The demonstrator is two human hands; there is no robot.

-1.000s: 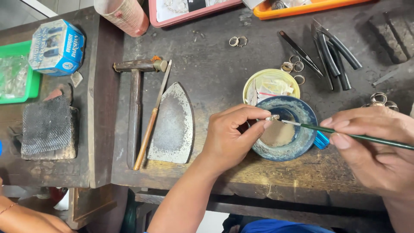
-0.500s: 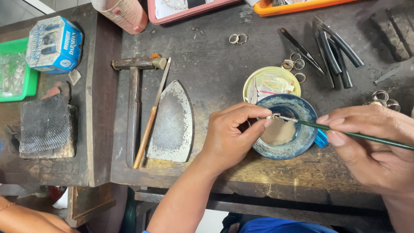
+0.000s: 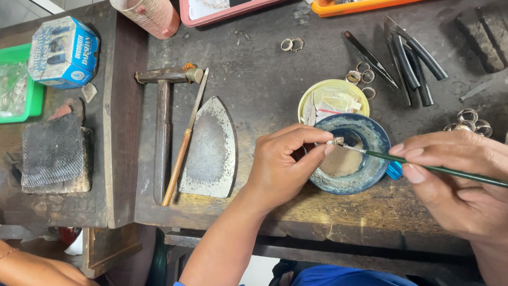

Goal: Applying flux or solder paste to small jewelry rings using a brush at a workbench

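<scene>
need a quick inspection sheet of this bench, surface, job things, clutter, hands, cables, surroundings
surface: dark, scratched wooden bench, worn and stained.
job's things: small ring held over a blue bowl; green brush with its tip at the ring; yellow dish of paper scraps touching the bowl.
clutter: hammer, thin stick, flat metal plate, loose rings, tweezers and pliers, blue box, mesh block.
grippers: left hand pinches the ring in a fingertip grip; right hand holds the brush.
cables: nothing seen.
surroundings: green tray, pink tray, orange tray; another person's arm at lower left.
</scene>
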